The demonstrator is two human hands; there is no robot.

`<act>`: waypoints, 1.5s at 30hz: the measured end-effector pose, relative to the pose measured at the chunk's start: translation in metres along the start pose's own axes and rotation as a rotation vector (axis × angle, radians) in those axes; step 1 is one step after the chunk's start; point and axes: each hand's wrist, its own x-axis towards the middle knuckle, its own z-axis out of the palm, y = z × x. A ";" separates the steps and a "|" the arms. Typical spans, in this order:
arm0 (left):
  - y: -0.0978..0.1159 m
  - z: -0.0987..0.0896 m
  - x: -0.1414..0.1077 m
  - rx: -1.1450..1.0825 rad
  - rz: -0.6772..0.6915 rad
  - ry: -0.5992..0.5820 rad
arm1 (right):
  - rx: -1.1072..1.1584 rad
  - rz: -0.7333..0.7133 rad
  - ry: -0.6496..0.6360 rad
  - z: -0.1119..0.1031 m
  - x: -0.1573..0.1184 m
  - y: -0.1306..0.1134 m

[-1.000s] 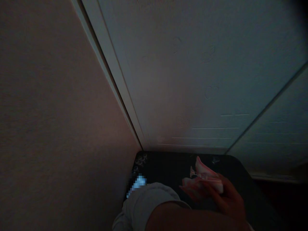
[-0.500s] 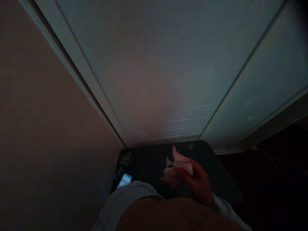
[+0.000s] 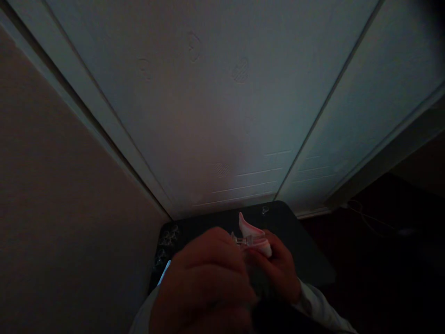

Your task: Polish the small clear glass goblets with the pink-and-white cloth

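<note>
My right hand [image 3: 280, 266] is closed round a pink cloth [image 3: 248, 227] and a small clear glass piece with a stem [image 3: 239, 239], which lies in the cloth's fold and points left. Large and close to the camera, my left hand [image 3: 208, 278] has its fingers curled together, just left of the glass piece, and covers part of the table. Whether the two touch cannot be told. A blurred black shape [image 3: 292, 317] is beside the left hand at the bottom edge; what the left fingers hold is hidden.
Under the hands is a dark table [image 3: 309, 250] against a pale panelled wall [image 3: 208, 116]. Several clear glass pieces [image 3: 168, 235] stand at its left edge, near a bright bluish object [image 3: 164, 272]. Another clear piece [image 3: 265, 210] is at the back right. A cable [image 3: 371, 220] lies right.
My left hand has come up into view from the bottom edge, beside the glass piece. The black shape has appeared. The view has shifted a little; the right hand keeps its hold.
</note>
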 end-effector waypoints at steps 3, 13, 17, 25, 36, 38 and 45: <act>-0.029 0.001 0.015 0.128 0.071 -0.081 | 0.017 -0.065 0.016 -0.003 0.004 -0.008; -0.053 0.018 0.005 0.170 -0.160 -0.280 | 0.125 -0.082 0.022 0.002 0.006 -0.016; -0.049 0.019 0.007 0.139 -0.255 -0.245 | 0.074 -0.063 -0.002 0.003 0.007 -0.018; -0.055 0.019 0.004 -0.159 -0.298 -0.198 | -0.038 -0.270 -0.164 -0.004 0.015 -0.031; -0.060 0.032 -0.002 -0.479 -0.337 -0.104 | -0.077 -0.497 -0.251 -0.002 0.027 -0.040; -0.062 0.031 -0.005 -0.412 -0.272 -0.024 | -0.042 -0.467 -0.205 -0.001 0.026 -0.038; -0.066 0.021 -0.010 -0.165 -0.176 -0.055 | 0.056 -0.371 -0.053 0.000 0.021 -0.032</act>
